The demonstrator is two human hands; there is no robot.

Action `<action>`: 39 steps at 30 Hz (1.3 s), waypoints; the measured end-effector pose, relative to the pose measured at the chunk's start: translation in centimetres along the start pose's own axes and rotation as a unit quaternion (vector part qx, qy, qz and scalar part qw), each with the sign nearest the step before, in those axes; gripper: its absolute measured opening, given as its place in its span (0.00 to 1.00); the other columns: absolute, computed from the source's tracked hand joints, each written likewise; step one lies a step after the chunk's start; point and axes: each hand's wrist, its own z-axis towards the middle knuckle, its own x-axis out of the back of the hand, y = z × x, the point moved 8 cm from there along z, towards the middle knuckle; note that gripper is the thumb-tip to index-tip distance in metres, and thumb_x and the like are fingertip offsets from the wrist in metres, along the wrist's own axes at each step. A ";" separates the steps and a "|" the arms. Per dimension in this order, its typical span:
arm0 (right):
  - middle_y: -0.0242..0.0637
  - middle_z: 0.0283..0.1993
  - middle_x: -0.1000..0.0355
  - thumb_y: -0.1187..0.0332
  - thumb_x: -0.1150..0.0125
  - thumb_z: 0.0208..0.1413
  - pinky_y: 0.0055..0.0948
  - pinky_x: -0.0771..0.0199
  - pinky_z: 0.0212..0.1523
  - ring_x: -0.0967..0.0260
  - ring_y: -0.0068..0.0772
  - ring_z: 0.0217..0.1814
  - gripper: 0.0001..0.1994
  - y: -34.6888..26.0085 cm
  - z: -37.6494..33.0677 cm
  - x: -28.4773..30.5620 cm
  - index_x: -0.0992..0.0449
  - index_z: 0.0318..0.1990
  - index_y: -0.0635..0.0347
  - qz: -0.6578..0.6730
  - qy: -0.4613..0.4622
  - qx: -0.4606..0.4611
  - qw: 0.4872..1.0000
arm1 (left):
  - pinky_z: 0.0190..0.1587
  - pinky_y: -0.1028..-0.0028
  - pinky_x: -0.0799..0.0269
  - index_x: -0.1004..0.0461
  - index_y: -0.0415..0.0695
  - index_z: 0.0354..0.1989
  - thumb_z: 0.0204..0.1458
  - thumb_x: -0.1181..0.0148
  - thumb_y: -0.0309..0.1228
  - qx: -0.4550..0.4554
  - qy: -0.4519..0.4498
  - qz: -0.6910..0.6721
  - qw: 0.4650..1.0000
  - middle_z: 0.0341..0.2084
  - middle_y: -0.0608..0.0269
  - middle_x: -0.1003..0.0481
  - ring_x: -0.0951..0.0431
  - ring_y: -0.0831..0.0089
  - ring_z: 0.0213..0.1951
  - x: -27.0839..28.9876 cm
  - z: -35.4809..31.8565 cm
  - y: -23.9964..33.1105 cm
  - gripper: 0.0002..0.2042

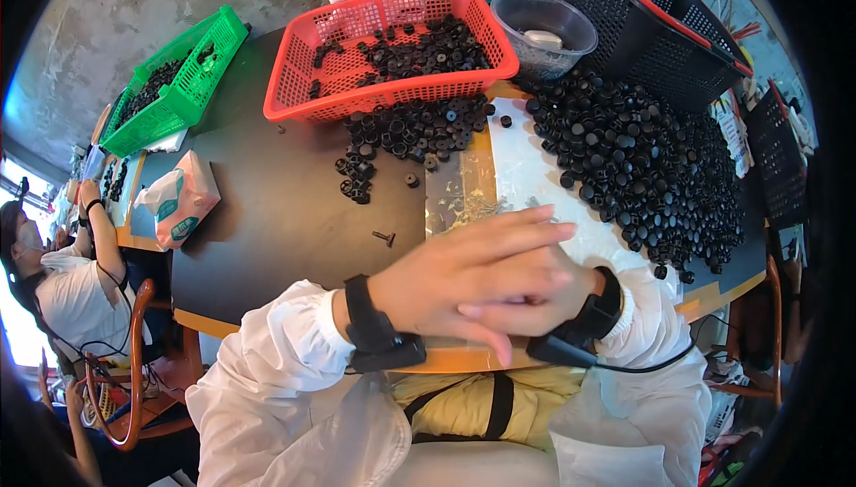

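Note:
Just over the table's near edge, my left hand (446, 273) lies across my right hand (560, 295), and the two touch. The left fingers are stretched out and I see nothing held in them. The right fingers are mostly hidden behind the left hand. Beyond my hands is a white sheet (522, 161) on the table. To its right spreads a large heap of small round black caps (637, 161). Loose black ring-shaped parts (401, 135) lie ahead. A small dark screw-like piece (384, 238) rests left of my hands.
A red basket (392, 90) of black parts stands at the back, with a clear plastic bowl (580, 37) and black basket (660, 50) to its right. A tissue pack (192, 197) and green basket (192, 99) are at left. Another person (76, 300) sits far left.

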 end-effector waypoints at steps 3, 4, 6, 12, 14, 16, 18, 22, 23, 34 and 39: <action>0.31 0.29 0.29 0.64 0.35 0.49 0.30 0.31 0.31 0.28 0.33 0.34 0.07 0.1 -0.5 -1.7 0.23 0.33 0.55 0.108 0.034 0.002 0.994 | 0.61 0.53 0.39 0.28 0.45 0.52 0.31 0.26 0.47 -0.024 0.027 -0.065 0.997 0.61 0.46 0.37 0.40 0.43 0.63 -0.8 0.1 0.4 0.36; 0.31 0.29 0.29 0.63 0.37 0.50 0.30 0.31 0.32 0.28 0.32 0.35 0.08 0.2 -0.8 -2.2 0.24 0.34 0.55 0.116 0.038 -0.002 0.993 | 0.58 0.53 0.36 0.28 0.43 0.50 0.32 0.25 0.45 -0.060 0.049 -0.075 0.994 0.57 0.48 0.33 0.36 0.43 0.61 -0.7 0.1 1.0 0.35; 0.29 0.30 0.29 0.60 0.41 0.53 0.30 0.31 0.36 0.28 0.31 0.36 0.10 0.4 -1.3 -3.3 0.25 0.36 0.55 0.134 0.043 -0.012 0.990 | 0.47 0.58 0.27 0.27 0.37 0.41 0.41 0.27 0.39 -0.101 0.134 -0.106 0.980 0.42 0.50 0.24 0.24 0.46 0.46 -0.4 0.2 1.8 0.23; 0.26 0.34 0.29 0.50 0.54 0.62 0.30 0.33 0.47 0.29 0.27 0.41 0.19 1.0 -1.9 -4.4 0.29 0.44 0.57 0.165 0.065 -0.046 0.983 | 0.31 0.64 0.24 0.26 0.35 0.30 0.50 0.40 0.38 -0.070 0.200 -0.253 0.944 0.25 0.47 0.23 0.22 0.54 0.27 -0.5 -0.2 0.8 0.15; 0.24 0.35 0.29 0.47 0.58 0.65 0.30 0.34 0.51 0.30 0.25 0.43 0.22 1.3 -2.1 -4.1 0.30 0.46 0.57 0.169 0.078 -0.065 0.980 | 0.30 0.68 0.26 0.26 0.36 0.26 0.56 0.47 0.44 -0.047 0.203 -0.314 0.926 0.22 0.51 0.24 0.23 0.57 0.25 -0.8 0.9 0.7 0.20; 0.25 0.30 0.30 0.51 0.55 0.64 0.25 0.33 0.41 0.30 0.23 0.36 0.18 -0.2 -1.1 -3.0 0.30 0.41 0.58 0.225 0.077 -0.061 0.969 | 0.30 0.68 0.26 0.26 0.35 0.26 0.59 0.53 0.46 -0.050 0.227 -0.357 0.905 0.22 0.50 0.24 0.22 0.57 0.25 -1.4 1.1 0.4 0.23; 0.25 0.24 0.31 0.55 0.52 0.63 0.21 0.32 0.32 0.30 0.20 0.29 0.15 0.3 0.1 -2.4 0.31 0.35 0.59 0.290 0.073 -0.043 0.953 | 0.30 0.69 0.26 0.26 0.35 0.26 0.62 0.58 0.47 -0.048 0.250 -0.386 0.887 0.22 0.49 0.24 0.22 0.58 0.25 -1.3 1.0 -0.4 0.26; 0.29 0.38 0.28 0.65 0.46 0.52 0.29 0.32 0.36 0.29 0.34 0.36 0.06 -2.3 -0.2 -0.8 0.23 0.28 0.49 0.100 0.138 0.071 0.983 | 0.35 0.67 0.27 0.26 0.35 0.30 0.63 0.62 0.47 0.007 0.213 -0.525 0.824 0.26 0.48 0.24 0.23 0.57 0.27 -2.3 1.9 -2.0 0.26; 0.16 0.33 0.27 0.68 0.48 0.49 0.22 0.33 0.36 0.28 0.23 0.35 0.07 -2.0 -0.6 -1.2 0.23 0.31 0.44 0.059 0.107 0.004 0.993 | 0.36 0.67 0.28 0.26 0.35 0.31 0.63 0.62 0.47 0.022 0.204 -0.557 0.805 0.27 0.47 0.24 0.23 0.57 0.27 -2.5 2.0 -2.2 0.26; 0.43 0.54 0.35 0.57 0.37 0.51 0.40 0.48 0.57 0.42 0.46 0.58 0.28 -1.1 0.9 4.2 0.39 0.55 0.60 -0.163 0.125 0.077 0.976 | 0.61 0.61 0.41 0.40 0.34 0.58 0.62 0.59 0.45 0.214 0.274 -0.593 0.727 0.60 0.41 0.39 0.36 0.54 0.59 -1.1 1.7 -1.6 0.26; 0.49 0.66 0.39 0.50 0.37 0.51 0.48 0.59 0.71 0.51 0.54 0.73 0.43 -1.3 1.6 5.8 0.49 0.68 0.65 -0.347 0.193 0.121 0.910 | 0.63 0.56 0.44 0.42 0.32 0.60 0.48 0.36 0.38 0.155 -0.099 0.205 0.961 0.61 0.37 0.42 0.41 0.49 0.63 1.7 3.9 2.0 0.34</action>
